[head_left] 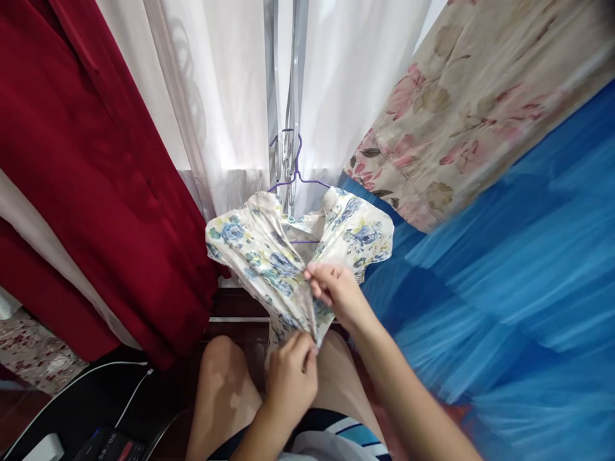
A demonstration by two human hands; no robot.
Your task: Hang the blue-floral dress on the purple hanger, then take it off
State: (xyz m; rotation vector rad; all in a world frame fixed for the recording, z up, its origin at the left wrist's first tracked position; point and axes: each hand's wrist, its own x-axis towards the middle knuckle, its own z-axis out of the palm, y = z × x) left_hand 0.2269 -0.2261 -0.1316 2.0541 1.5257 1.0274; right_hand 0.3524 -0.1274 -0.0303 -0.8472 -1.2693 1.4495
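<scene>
A white blouse [269, 256] with blue and green flowers hangs on a purple wire hanger [298, 176] in front of white curtains. My right hand [334, 288] pinches the edge of its front opening, near the middle of the chest. Lower down, just above my lap, my left hand [293, 368] grips the blouse's front edge and pulls the cloth taut toward me. The neckline is spread in a V, and the hanger's lower bar shows through it. Whether buttons lie under my fingers is hidden.
White curtains [230, 83] hang behind. Red curtains [125, 211] are on the left; a pink-flowered cloth [432, 128] and blue tulle [480, 282] fill the right. A black round table [139, 397] at lower left holds white cables and a dark device [110, 445].
</scene>
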